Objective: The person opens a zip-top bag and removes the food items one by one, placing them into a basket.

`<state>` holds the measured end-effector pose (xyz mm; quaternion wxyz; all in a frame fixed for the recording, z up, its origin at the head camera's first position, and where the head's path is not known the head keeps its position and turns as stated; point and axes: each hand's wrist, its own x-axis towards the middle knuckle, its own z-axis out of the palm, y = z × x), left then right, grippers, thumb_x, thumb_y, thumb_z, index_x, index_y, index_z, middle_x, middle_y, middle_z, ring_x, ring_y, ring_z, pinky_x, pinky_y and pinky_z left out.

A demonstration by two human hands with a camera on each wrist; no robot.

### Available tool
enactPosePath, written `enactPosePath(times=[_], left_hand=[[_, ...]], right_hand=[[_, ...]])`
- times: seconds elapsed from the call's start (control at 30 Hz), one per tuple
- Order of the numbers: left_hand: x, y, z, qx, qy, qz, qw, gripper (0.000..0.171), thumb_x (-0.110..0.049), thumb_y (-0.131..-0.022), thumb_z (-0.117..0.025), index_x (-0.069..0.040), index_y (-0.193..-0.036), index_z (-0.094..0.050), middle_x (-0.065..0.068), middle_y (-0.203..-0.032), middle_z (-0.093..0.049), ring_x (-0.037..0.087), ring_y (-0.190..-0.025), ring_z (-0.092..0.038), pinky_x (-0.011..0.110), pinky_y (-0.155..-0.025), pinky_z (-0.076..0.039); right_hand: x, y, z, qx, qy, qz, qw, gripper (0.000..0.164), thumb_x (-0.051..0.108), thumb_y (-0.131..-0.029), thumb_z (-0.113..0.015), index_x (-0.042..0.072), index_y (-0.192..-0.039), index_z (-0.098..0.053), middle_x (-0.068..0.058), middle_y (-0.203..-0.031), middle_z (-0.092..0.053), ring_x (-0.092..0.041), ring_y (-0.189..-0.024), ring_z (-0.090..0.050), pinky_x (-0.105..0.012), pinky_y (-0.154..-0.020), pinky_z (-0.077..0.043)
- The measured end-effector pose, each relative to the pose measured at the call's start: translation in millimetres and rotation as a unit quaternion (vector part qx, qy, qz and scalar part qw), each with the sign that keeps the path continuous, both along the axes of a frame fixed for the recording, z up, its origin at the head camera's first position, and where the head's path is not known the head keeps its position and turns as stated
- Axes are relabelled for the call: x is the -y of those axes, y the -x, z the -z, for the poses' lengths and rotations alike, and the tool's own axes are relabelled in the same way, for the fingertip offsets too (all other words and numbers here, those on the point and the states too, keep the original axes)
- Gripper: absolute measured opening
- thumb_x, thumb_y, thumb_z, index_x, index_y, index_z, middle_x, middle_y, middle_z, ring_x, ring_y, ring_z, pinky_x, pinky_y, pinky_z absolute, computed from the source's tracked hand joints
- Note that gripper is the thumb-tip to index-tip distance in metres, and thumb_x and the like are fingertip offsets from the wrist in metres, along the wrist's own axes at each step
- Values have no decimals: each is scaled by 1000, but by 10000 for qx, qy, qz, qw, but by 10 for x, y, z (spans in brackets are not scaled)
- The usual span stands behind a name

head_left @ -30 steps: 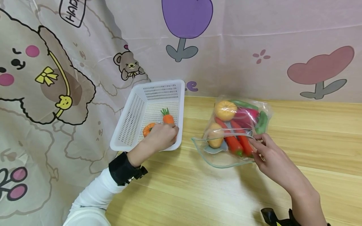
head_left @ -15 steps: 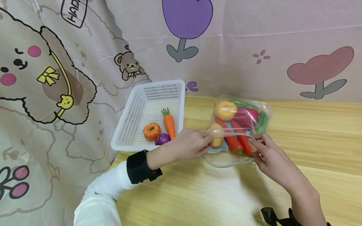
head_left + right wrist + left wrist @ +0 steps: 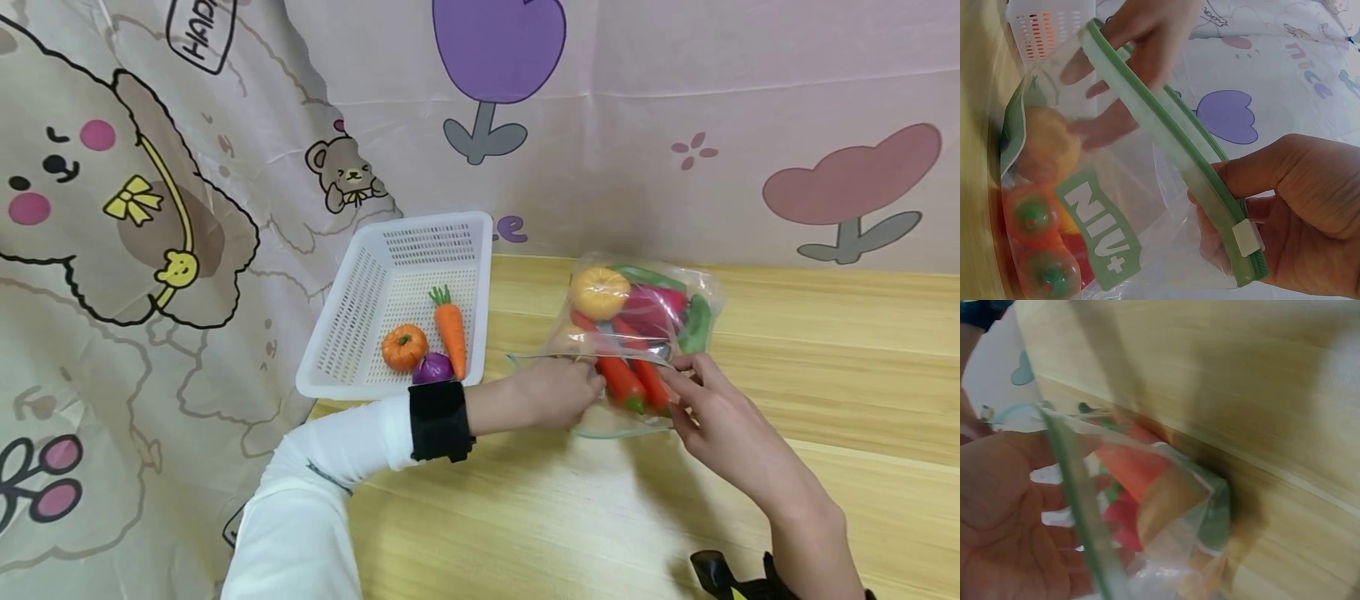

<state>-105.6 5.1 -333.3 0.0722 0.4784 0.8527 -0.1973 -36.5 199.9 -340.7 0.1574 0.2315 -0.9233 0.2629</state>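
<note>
A clear zip bag (image 3: 705, 283) with a green-edged mouth lies on the wooden table, full of toy vegetables. My left hand (image 3: 551, 392) reaches in through the mouth, fingers spread and fairly straight. Its fingertips are close to a tan, potato-like piece (image 3: 1047, 144) in the right wrist view. Between thumb and fingers, my right hand (image 3: 723, 408) pinches the bag's rim beside a white slider (image 3: 1247, 237). Inside show red chili peppers (image 3: 621, 383), a yellow pumpkin (image 3: 600, 292), a magenta vegetable (image 3: 652, 310) and green pieces (image 3: 697, 321).
Left of the bag stands a white slotted basket (image 3: 330, 358). In it lie a carrot (image 3: 451, 333), an orange pumpkin (image 3: 405, 347) and a purple onion (image 3: 432, 368), partly covered by my left wristband. A printed cloth (image 3: 615, 167) hangs behind the table.
My left hand has left the basket, where the onion now shows beside the carrot, and moved right into the bag's mouth. The right hand keeps its grip on the rim.
</note>
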Motion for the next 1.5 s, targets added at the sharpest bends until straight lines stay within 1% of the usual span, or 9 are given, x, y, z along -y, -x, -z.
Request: enactPosePath(times=[0.17, 0.4, 0.63, 0.87, 1.07, 1.2, 1.33, 1.43, 1.5], left_hand=[[-34, 76, 84, -202, 241, -144, 9994, 37, -24, -94, -48, -12, -128, -51, -2, -108, -63, 10, -100, -57, 21, -82, -50], [-96, 112, 179, -1317, 732, -84, 9885, 40, -41, -95, -40, -17, -127, -47, -5, -124, -53, 17, -120, -42, 31, -100, -29], [-146, 113, 254, -1799, 729, -8, 9810, 50, -35, -95, -41, -17, -140, -34, 0, -137, -44, 17, -119, -44, 28, -94, -40], [-195, 100, 248, -1468, 805, 568, 9843, 55, -29, -97, -37, -12, -147, -24, 3, -148, -37, 18, -136, -32, 34, -110, -29], [-228, 99, 242, -787, 389, 385, 9954, 64, -23, -93, -46, -4, -147, -18, 9, -149, -35, 20, -138, -31, 28, -114, -25], [-215, 96, 287, -975, 505, 446, 9929, 63, -23, -93, -43, -2, -147, -19, 12, -146, -39, 20, -134, -38, 28, -110, -32], [-180, 108, 354, -729, 233, 558, 9955, 58, -18, -95, -42, -5, -147, -21, 8, -148, -37, 14, -131, -39, 23, -105, -36], [-180, 113, 373, -268, -39, 654, 9975, 50, -16, -94, -45, -10, -142, -33, 8, -150, -31, 14, -134, -33, 23, -109, -31], [-186, 110, 368, -296, -57, 799, 9963, 46, -17, -92, -48, -13, -137, -37, 10, -152, -25, 17, -139, -25, 25, -114, -22]], right_hand=[[12, -2, 6, -40, 21, -59, 10000, 50, -16, -64, -68, -10, -113, -61, -11, -101, -50, -11, -68, -52, -19, -52, -41], [26, 0, 6, -127, -38, -52, 9999, 49, -14, -64, -70, -7, -112, -63, -11, -101, -51, -12, -68, -54, -22, -53, -43], [40, 2, 3, -151, -56, -54, 9999, 48, -14, -64, -70, -6, -110, -63, -10, -100, -50, -12, -68, -52, -23, -54, -43], [43, -6, -5, -13, -59, -30, 10000, 50, -14, -64, -69, -6, -113, -62, -8, -100, -49, -11, -69, -53, -21, -53, -43], [51, -5, -8, 139, -60, 13, 9999, 51, -14, -66, -70, -6, -115, -61, -8, -100, -50, -12, -70, -54, -20, -53, -43], [62, -1, -2, 156, -57, 5, 9999, 50, -13, -66, -70, -6, -115, -61, -9, -100, -50, -12, -70, -55, -20, -53, -43], [79, -1, 12, 144, -15, -27, 9999, 51, -14, -67, -69, -6, -116, -61, -9, -101, -50, -12, -69, -56, -20, -52, -43], [85, -1, 20, 127, -5, -72, 9999, 51, -14, -67, -70, -7, -116, -61, -9, -100, -50, -12, -69, -56, -19, -52, -42], [81, 6, 22, 73, -26, -87, 9999, 51, -14, -66, -70, -6, -116, -62, -8, -100, -50, -11, -69, -55, -20, -53, -43]])
